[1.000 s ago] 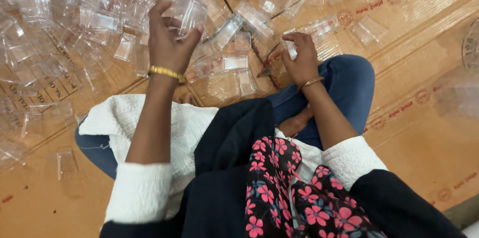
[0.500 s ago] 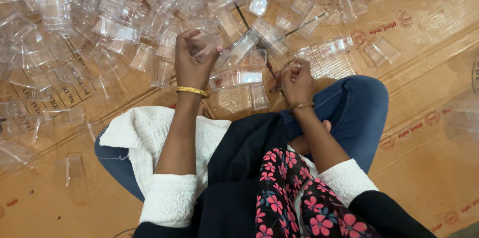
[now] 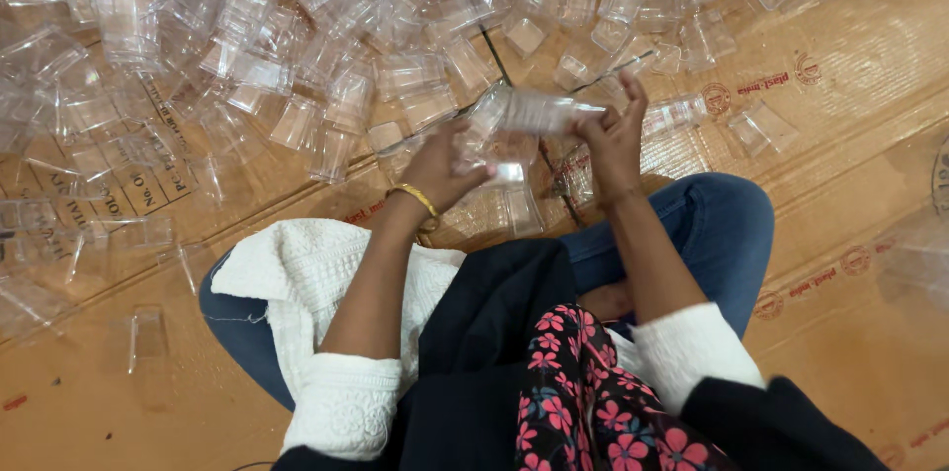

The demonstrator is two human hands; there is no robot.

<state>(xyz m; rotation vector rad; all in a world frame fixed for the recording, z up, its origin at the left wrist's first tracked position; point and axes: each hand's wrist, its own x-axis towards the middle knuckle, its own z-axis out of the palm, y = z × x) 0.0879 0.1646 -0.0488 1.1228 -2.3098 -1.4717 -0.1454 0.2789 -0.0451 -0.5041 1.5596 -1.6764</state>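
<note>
Clear plastic stack [image 3: 529, 113] of nested small containers sits between both hands, held sideways above the lap. Left hand [image 3: 442, 170] curled around the stack's left end, fingers wrapped under it, gold bangle [image 3: 420, 199] on the wrist. Right hand [image 3: 611, 135] pinches the stack's right end with thumb and fingers; index finger sticks up free. Both hands closed on the same stack, close together, not touching each other as far as visible.

Just below the hands: white cloth [image 3: 326, 278] draped over the left knee, blue jeans [image 3: 717, 224] on the right knee, dark floral garment [image 3: 583, 402] at bottom centre. White cuffs on both sleeves.

Under and right of the hands: brown cardboard sheets [image 3: 850, 135] covering the floor, red printing on them.

Beyond the hands, spreading up and left: big loose pile of clear plastic containers [image 3: 326, 46], jumbled, many tipped over. A few strays left of the left elbow, one [image 3: 146, 335] alone.
</note>
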